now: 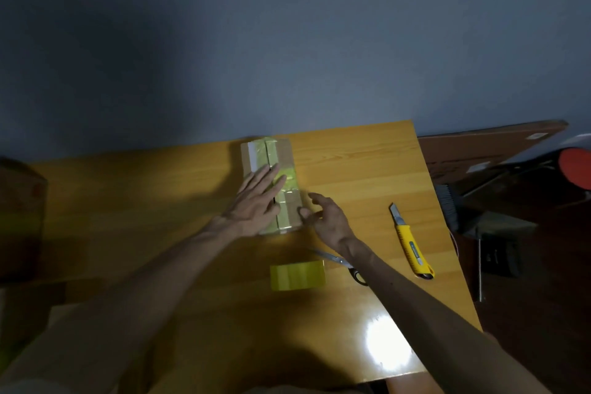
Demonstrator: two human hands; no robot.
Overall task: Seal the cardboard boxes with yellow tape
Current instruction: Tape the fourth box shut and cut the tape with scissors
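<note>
Cardboard box, yellow tape | left hand flat on top | right hand relaxed, thumb touching side | white label unreadable

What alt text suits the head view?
A left hand lies flat on a taped cardboard box on a table; the right hand touches its right edge. Scissors, yellow tape and a utility knife lie nearby.

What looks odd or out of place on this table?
The yellow plastic utility knife lies right of the taped brown cardboard box with its metal blade slid out and bare.
</note>
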